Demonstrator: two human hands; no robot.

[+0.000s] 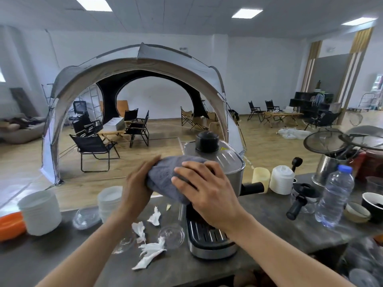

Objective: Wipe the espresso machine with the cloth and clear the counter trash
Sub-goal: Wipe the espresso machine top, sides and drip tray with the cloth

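A steel espresso machine [228,160] with a black cap stands on the grey counter [269,230]. A grey cloth [163,172] lies bunched against its upper left front. My left hand [136,187] grips the cloth's left end. My right hand [207,189] presses flat on the cloth's right part, over the machine's front. Crumpled white tissue pieces [150,253] lie on the counter left of the machine's drip tray [207,235], with another scrap [155,216] further back.
Clear plastic lids [172,235] lie among the tissues. Stacked white cups [39,210] and an orange item [10,226] stand at left. A water bottle [333,195], portafilter [298,204], cup stacks [281,179] and bowls sit at right. A tent and chairs lie beyond.
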